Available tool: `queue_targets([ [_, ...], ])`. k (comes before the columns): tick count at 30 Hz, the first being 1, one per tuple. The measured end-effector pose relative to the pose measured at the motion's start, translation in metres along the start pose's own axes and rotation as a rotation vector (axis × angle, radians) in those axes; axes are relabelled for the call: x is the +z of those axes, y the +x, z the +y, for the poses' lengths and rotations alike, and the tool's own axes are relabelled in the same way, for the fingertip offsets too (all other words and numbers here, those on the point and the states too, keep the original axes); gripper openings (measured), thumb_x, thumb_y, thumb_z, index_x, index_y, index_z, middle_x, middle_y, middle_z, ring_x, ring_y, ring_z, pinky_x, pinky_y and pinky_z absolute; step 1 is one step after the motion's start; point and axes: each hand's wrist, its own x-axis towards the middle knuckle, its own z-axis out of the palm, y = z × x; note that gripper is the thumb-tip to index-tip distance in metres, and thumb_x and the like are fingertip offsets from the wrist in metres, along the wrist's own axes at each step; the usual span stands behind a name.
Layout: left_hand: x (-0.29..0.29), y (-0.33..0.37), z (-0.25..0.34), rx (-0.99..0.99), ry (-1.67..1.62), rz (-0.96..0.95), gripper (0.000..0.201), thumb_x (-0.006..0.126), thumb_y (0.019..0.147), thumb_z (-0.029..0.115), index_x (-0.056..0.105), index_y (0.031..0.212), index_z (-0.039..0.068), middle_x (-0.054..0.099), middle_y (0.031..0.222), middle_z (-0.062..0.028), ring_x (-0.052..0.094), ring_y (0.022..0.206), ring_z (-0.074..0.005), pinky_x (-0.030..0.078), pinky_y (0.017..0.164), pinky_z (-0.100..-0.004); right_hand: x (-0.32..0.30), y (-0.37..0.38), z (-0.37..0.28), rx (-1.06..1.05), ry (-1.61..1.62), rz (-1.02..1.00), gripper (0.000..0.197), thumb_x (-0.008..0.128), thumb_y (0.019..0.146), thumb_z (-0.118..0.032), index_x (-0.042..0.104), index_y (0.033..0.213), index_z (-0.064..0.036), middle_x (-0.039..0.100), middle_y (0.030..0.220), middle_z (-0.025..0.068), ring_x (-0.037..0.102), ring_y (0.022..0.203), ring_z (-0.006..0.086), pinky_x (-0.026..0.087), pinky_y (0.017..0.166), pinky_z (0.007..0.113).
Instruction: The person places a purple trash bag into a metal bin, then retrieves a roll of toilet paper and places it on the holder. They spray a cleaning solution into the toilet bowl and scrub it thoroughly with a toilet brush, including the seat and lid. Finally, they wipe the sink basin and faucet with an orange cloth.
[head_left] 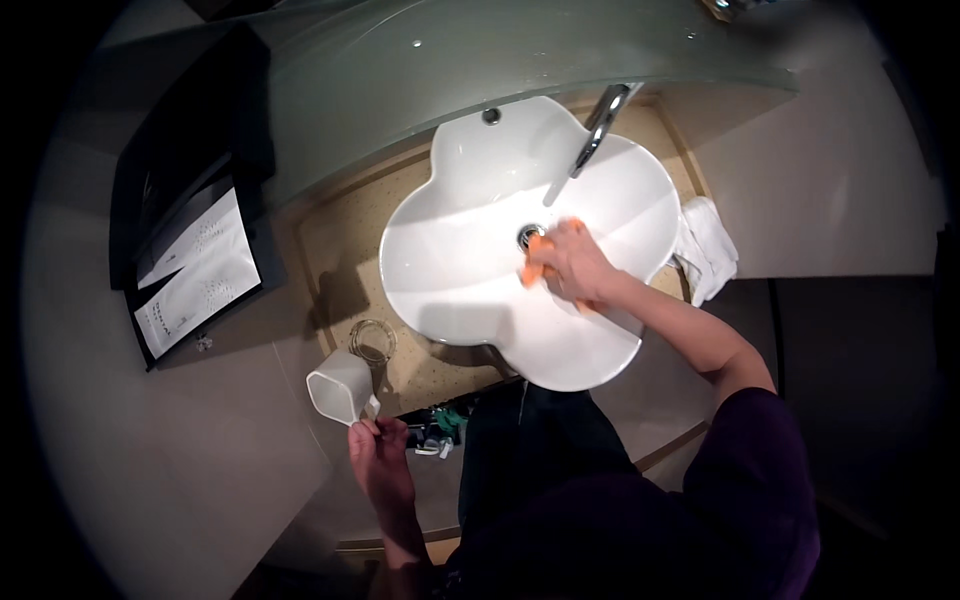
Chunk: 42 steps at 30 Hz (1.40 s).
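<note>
My right hand [578,262] is down in a white lobed sink [410,270], its fingers closed on an orange cloth [535,262]. The cloth lies against the basin beside the drain [530,237], and part of it is hidden under my hand. At the lower left, my left hand [380,455] grips a white mug [338,388] by its handle. The mug is tipped on its side with its mouth facing left, off the counter's near left edge.
A chrome faucet [600,130] reaches over the sink from behind. A clear glass [373,342] stands on the beige counter [340,235]. White towels [705,250] lie at the right edge. White packets [200,265] sit in a black holder at left. A frosted glass shelf [360,120] spans the back.
</note>
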Motion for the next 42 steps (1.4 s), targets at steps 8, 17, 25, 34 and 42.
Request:
queue_targets([
  [8, 0.006, -0.023, -0.016, -0.006, 0.130, 0.116, 0.022, 0.049, 0.104, 0.027, 0.047, 0.092, 0.009, 0.058, 0.094, -0.0087, 0.057, 0.084, -0.0201, 0.047, 0.082, -0.0358, 0.025, 0.095, 0.048, 0.010, -0.209, 0.524, 0.065, 0.060, 0.075, 0.004, 0.051, 0.135, -0.0195, 0.048, 0.142, 0.0152, 0.037, 0.137, 0.0323, 0.028, 0.110, 0.049],
  [17, 0.031, -0.044, -0.021, 0.021, 0.064, 0.070, 0.023, 0.046, 0.105, 0.028, 0.048, 0.092, 0.009, 0.058, 0.094, -0.0061, 0.058, 0.088, -0.0195, 0.047, 0.083, -0.0360, -0.050, -0.016, 0.041, -0.231, -0.064, -0.712, 0.054, 0.065, 0.074, -0.004, 0.060, 0.119, -0.0320, 0.047, 0.128, 0.0070, 0.039, 0.127, 0.0294, 0.037, 0.099, 0.048],
  [25, 0.036, -0.050, -0.034, 0.052, 0.023, -0.019, 0.024, 0.047, 0.105, 0.028, 0.047, 0.090, 0.009, 0.056, 0.093, -0.0052, 0.058, 0.089, -0.0201, 0.046, 0.085, -0.0369, 0.073, 0.004, -0.060, -0.179, 0.394, -0.011, 0.063, 0.058, 0.078, -0.002, 0.046, 0.137, -0.0190, 0.041, 0.136, 0.0143, 0.037, 0.128, 0.0366, 0.036, 0.102, 0.051],
  [34, 0.057, -0.045, -0.021, 0.023, 0.156, 0.043, 0.022, 0.049, 0.104, 0.029, 0.047, 0.092, 0.010, 0.056, 0.096, -0.0058, 0.055, 0.090, -0.0187, 0.046, 0.086, -0.0352, -0.040, 0.047, 0.112, -0.435, -0.616, 0.025, 0.038, 0.060, 0.085, -0.014, 0.055, 0.121, -0.0230, 0.049, 0.130, 0.0064, 0.042, 0.128, 0.0265, 0.037, 0.101, 0.044],
  [42, 0.044, -0.046, -0.024, 0.058, 0.071, 0.030, 0.029, 0.042, 0.107, 0.026, 0.046, 0.086, 0.006, 0.057, 0.093, -0.0082, 0.059, 0.086, -0.0211, 0.048, 0.084, -0.0371, -0.026, -0.039, 0.001, -0.180, 0.032, -0.828, 0.041, 0.065, 0.083, -0.016, 0.056, 0.123, -0.0181, 0.047, 0.126, 0.0124, 0.038, 0.122, 0.0345, 0.034, 0.101, 0.047],
])
